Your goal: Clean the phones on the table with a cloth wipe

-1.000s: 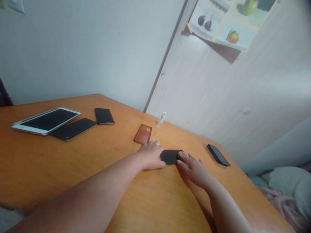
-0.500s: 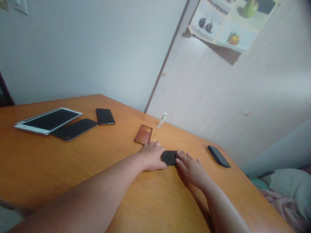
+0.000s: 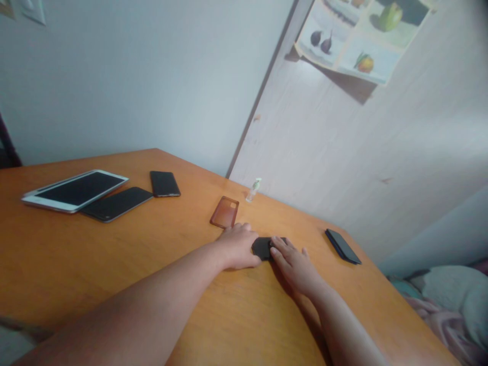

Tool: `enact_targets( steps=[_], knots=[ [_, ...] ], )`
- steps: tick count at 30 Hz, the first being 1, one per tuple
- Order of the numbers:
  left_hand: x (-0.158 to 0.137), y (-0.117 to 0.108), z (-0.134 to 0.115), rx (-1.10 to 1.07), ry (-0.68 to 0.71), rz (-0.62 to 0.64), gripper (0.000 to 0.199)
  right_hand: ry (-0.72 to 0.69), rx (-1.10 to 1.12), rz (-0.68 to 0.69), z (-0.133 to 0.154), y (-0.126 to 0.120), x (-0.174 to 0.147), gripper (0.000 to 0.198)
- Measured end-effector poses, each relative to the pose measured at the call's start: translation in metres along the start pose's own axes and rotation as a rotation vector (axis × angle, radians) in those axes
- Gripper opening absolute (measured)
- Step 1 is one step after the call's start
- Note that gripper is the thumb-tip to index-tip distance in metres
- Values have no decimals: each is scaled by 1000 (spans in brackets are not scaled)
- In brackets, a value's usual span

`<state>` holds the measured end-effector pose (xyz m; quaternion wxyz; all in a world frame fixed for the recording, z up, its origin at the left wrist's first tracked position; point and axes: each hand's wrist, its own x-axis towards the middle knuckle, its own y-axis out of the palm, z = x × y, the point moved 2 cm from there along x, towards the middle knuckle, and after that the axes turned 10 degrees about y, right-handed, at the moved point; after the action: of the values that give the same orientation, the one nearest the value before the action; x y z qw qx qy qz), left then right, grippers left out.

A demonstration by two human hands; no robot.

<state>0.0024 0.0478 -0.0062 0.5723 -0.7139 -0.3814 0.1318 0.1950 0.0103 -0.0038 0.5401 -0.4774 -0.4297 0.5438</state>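
Observation:
A flat black phone [image 3: 261, 248] lies on the wooden table in front of me. My left hand [image 3: 240, 245] grips its left end, fingers over the far side and thumb along the near side. Across the phone's right part rests my right hand [image 3: 288, 262], its fingertips pressed down on the surface. A small dark bit shows under those fingertips, too hidden to name. Just beyond my left hand lies an empty brown phone case [image 3: 224, 212] with a camera cutout. Behind it a small clear pump bottle [image 3: 253, 190] stands upright.
On the left of the table [image 3: 125, 264] lie a white-framed tablet [image 3: 82, 190], a dark phone-like device [image 3: 118, 204] partly under it, and another black phone [image 3: 164, 183]. A dark folded case or device [image 3: 342, 246] lies near the right edge. Walls rise behind the table.
My right hand has slid a little to the left along the black phone. My left hand keeps its hold in the same place.

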Motion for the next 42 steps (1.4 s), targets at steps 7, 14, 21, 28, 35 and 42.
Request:
enact_targets(
  steps=[7, 14, 21, 28, 35, 42],
  knots=[
    [0, 5, 3, 8, 6, -20, 43, -197, 82, 78, 19, -1, -10, 53],
    [-1, 1, -1, -12, -18, 0, 45, 8, -4, -7, 8, 4, 4, 54],
    [1, 7, 2, -7, -29, -40, 52, -225, 81, 57, 29, 3, -4, 52],
    [1, 10, 4, -57, -27, -58, 71, -110, 60, 22, 27, 3, 1, 55],
    [1, 8, 3, -69, -74, -13, 83, -172, 79, 36, 31, 2, 1, 55],
    [1, 7, 3, -62, -85, 4, 86, -216, 107, 63, 36, 5, -5, 57]
  ],
)
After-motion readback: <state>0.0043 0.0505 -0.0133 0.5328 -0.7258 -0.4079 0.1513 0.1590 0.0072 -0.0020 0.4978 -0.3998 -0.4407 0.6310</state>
